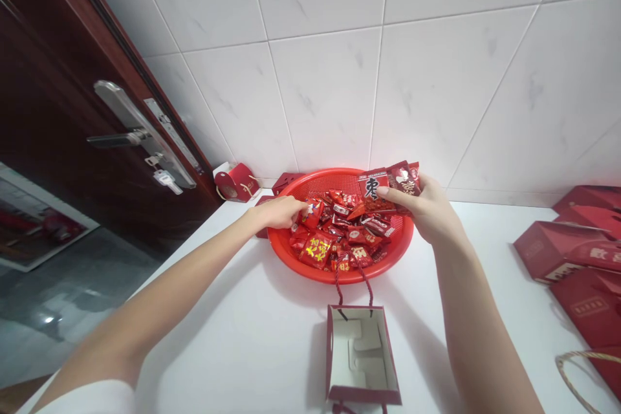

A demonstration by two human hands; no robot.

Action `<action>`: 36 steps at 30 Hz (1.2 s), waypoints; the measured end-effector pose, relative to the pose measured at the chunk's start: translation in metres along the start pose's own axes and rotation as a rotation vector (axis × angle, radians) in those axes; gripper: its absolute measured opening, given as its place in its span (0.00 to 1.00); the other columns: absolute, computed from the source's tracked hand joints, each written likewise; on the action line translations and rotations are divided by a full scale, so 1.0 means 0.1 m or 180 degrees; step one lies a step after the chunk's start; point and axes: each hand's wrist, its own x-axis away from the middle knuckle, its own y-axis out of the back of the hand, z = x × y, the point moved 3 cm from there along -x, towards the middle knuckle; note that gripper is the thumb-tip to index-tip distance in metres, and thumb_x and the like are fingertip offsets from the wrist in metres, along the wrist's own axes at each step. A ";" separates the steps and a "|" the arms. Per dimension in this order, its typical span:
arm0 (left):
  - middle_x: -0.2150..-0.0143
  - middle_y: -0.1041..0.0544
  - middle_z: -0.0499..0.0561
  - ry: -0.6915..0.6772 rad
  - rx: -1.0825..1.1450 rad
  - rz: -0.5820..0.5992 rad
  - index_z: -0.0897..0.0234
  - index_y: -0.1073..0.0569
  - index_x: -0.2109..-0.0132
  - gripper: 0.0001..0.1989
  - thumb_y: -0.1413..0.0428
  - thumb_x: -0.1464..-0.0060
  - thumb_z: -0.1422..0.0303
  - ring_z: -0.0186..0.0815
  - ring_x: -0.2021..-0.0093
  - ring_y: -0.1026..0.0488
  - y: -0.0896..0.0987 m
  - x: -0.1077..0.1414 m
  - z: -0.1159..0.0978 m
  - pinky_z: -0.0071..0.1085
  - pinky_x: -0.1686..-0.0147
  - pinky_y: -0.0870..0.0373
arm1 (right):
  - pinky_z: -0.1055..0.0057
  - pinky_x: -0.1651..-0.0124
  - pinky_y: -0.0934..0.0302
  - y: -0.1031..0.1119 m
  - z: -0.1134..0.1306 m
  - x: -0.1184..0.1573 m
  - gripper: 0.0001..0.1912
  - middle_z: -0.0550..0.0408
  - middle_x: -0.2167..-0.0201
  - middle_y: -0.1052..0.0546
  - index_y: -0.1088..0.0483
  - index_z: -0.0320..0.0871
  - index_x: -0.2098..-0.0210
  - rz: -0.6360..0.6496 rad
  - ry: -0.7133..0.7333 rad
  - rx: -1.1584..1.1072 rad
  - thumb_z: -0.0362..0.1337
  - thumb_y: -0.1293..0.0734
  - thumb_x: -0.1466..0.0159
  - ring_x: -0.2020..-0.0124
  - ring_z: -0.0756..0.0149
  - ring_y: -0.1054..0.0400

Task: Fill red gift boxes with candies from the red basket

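A red plastic basket (286,257) full of small red-wrapped packets (317,249) stands on the white table by the wall. My right hand (429,207), over the basket's right side, grips red snack packets (373,189), thumb across the front. At the basket's left side my left hand (286,212) reaches over the rim, its fingers closed at a red packet with a blue and white print (313,212). In front of the basket sits a small open red box (330,356) with a pale inside and dark red cord handles; its visible inside holds no packets.
Several red boxes (563,246) are grouped at the table's right edge, with a rope handle near them. Another small red box (235,182) stands at the back left corner. A dark red door (72,77) with a metal handle and keys is at the left.
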 end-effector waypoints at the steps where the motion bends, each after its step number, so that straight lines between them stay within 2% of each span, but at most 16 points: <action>1: 0.62 0.18 0.51 -0.0028 -0.0053 0.0036 0.61 0.25 0.61 0.15 0.45 0.54 0.82 0.41 0.60 0.23 -0.01 0.00 0.00 0.29 0.63 0.34 | 0.52 0.52 0.27 0.00 0.00 0.00 0.20 0.48 0.63 0.17 0.25 0.43 0.62 -0.0003 -0.0010 -0.0013 0.45 0.20 0.49 0.62 0.52 0.21; 4: 0.58 0.17 0.53 -0.0061 -0.0227 0.0050 0.61 0.24 0.60 0.17 0.43 0.57 0.83 0.45 0.55 0.23 -0.05 -0.05 -0.04 0.33 0.53 0.33 | 0.52 0.53 0.26 -0.01 0.00 0.01 0.20 0.48 0.63 0.18 0.25 0.43 0.63 -0.0003 -0.0030 -0.0033 0.45 0.20 0.50 0.62 0.53 0.21; 8: 0.63 0.17 0.50 -0.0014 -0.0289 0.0072 0.60 0.25 0.63 0.16 0.43 0.58 0.83 0.43 0.57 0.22 -0.06 -0.11 -0.09 0.37 0.45 0.36 | 0.53 0.53 0.26 -0.01 0.01 0.01 0.20 0.48 0.63 0.17 0.26 0.44 0.62 0.0023 0.0027 -0.0010 0.46 0.20 0.49 0.62 0.53 0.21; 10: 0.65 0.18 0.50 -0.0020 -0.0222 0.0152 0.60 0.25 0.65 0.13 0.41 0.58 0.82 0.42 0.58 0.22 -0.02 -0.09 -0.07 0.35 0.49 0.34 | 0.53 0.52 0.26 -0.01 0.01 0.01 0.20 0.48 0.62 0.17 0.26 0.44 0.62 0.0041 0.0045 -0.0031 0.46 0.20 0.49 0.61 0.53 0.21; 13: 0.63 0.18 0.51 -0.0041 0.0166 0.0214 0.61 0.26 0.66 0.09 0.42 0.53 0.79 0.40 0.61 0.22 0.06 -0.01 0.01 0.29 0.62 0.32 | 0.53 0.52 0.26 0.00 0.02 0.01 0.20 0.48 0.62 0.17 0.26 0.44 0.62 0.0026 0.0036 -0.0068 0.46 0.20 0.49 0.61 0.53 0.21; 16: 0.63 0.17 0.49 -0.0101 0.0519 0.0081 0.61 0.26 0.64 0.07 0.46 0.46 0.77 0.36 0.62 0.22 0.14 0.08 0.10 0.26 0.62 0.33 | 0.53 0.53 0.26 -0.01 0.03 0.01 0.20 0.48 0.63 0.17 0.26 0.44 0.63 0.0007 0.0018 -0.0080 0.46 0.20 0.49 0.62 0.53 0.21; 21: 0.64 0.18 0.49 -0.0096 0.0854 -0.0422 0.62 0.26 0.62 0.09 0.50 0.38 0.66 0.35 0.63 0.22 0.26 0.19 0.11 0.27 0.61 0.33 | 0.54 0.53 0.27 -0.01 0.03 0.01 0.21 0.50 0.65 0.18 0.26 0.43 0.65 -0.0022 0.0009 -0.0128 0.44 0.18 0.53 0.64 0.56 0.22; 25: 0.67 0.20 0.48 0.0067 0.1533 -0.0741 0.63 0.27 0.60 0.16 0.50 0.38 0.56 0.32 0.77 0.26 0.30 0.23 -0.02 0.28 0.70 0.32 | 0.55 0.53 0.27 -0.02 0.03 0.01 0.21 0.49 0.65 0.18 0.25 0.43 0.65 0.0041 0.0006 -0.0140 0.45 0.18 0.52 0.64 0.56 0.22; 27: 0.68 0.21 0.48 0.0045 0.1879 -0.0928 0.64 0.27 0.60 0.17 0.49 0.39 0.54 0.31 0.79 0.29 0.31 0.22 -0.10 0.29 0.73 0.32 | 0.55 0.54 0.27 -0.02 0.03 0.01 0.21 0.49 0.64 0.18 0.25 0.43 0.64 0.0060 0.0017 -0.0157 0.45 0.19 0.51 0.63 0.56 0.22; 31: 0.68 0.21 0.50 -0.0156 0.2432 -0.1251 0.65 0.27 0.61 0.19 0.47 0.41 0.51 0.34 0.74 0.27 0.31 0.17 -0.21 0.29 0.72 0.30 | 0.55 0.53 0.27 -0.01 0.03 0.01 0.21 0.49 0.65 0.18 0.25 0.43 0.64 0.0042 0.0027 -0.0175 0.44 0.19 0.51 0.63 0.55 0.22; 36: 0.60 0.18 0.52 -0.0313 0.2122 -0.1727 0.65 0.23 0.59 0.19 0.48 0.39 0.54 0.39 0.62 0.23 0.34 0.12 -0.23 0.33 0.60 0.28 | 0.54 0.54 0.26 -0.03 0.04 0.01 0.23 0.50 0.65 0.18 0.23 0.42 0.61 0.0103 0.0038 -0.0191 0.43 0.18 0.53 0.63 0.56 0.22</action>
